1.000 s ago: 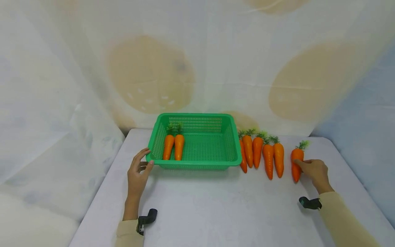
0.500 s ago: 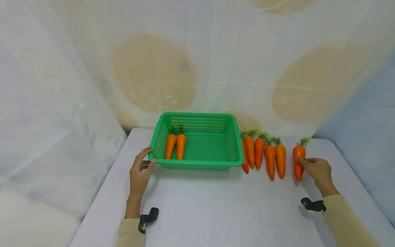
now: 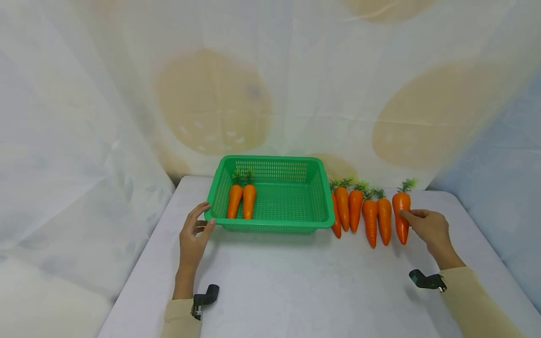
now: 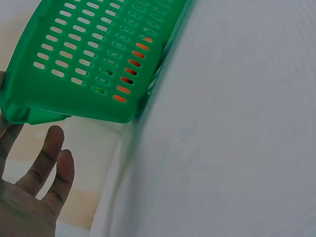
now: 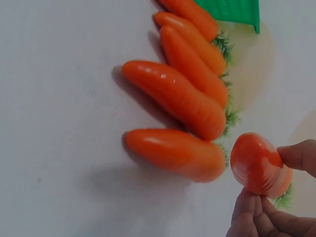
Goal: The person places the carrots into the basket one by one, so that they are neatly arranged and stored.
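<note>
A green plastic basket point(image 3: 270, 228) stands on the white table with two carrots point(image 3: 242, 201) lying side by side at its left end. My left hand point(image 3: 198, 225) rests against the basket's front left corner point(image 4: 29, 111), fingers point(image 4: 49, 163) fairly straight. Several carrots point(image 3: 369, 216) lie in a row just right of the basket point(image 5: 232, 10), shown close up in the right wrist view point(image 5: 173, 96). My right hand point(image 3: 416, 220) pinches the fat end of one more carrot point(image 3: 400, 213) beside that row and holds it above the table point(image 5: 256, 163).
A pale cloth backdrop point(image 3: 270, 94) encloses the table on the left, back and right. The white tabletop point(image 3: 304, 281) stretches bare in front of the basket. Small black cameras sit on both wrists point(image 3: 204, 296) point(image 3: 424, 280).
My right hand has raised the rightmost carrot off the table and carried it left, close to the row. The left hand and basket have stayed put.
</note>
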Tool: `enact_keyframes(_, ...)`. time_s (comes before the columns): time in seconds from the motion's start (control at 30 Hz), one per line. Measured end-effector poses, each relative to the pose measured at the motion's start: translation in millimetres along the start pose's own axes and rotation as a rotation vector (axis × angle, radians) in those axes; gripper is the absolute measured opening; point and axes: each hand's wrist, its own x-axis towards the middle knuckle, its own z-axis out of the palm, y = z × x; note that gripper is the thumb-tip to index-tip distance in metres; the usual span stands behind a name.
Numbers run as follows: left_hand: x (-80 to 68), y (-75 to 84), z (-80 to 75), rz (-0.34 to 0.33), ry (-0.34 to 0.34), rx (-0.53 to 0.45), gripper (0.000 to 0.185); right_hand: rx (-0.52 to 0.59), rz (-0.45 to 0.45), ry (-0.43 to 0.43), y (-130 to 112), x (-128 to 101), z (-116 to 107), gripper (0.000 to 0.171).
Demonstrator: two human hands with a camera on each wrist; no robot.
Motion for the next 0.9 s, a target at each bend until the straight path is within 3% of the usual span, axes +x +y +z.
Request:
enact_keyframes(0.37, -0.4, -1.6, 0.6, 0.002, -0.007, -0.017, 0.042, 0.023, -0.059, -0.017, -23, -8, 6, 0.082)
enact_keyframes(0.9, -1.2, -1.2, -0.6, 0.017, 0.005, -0.004, 0.042, 0.033, -0.193, -0.048, -78, -30, 26, 0.086)
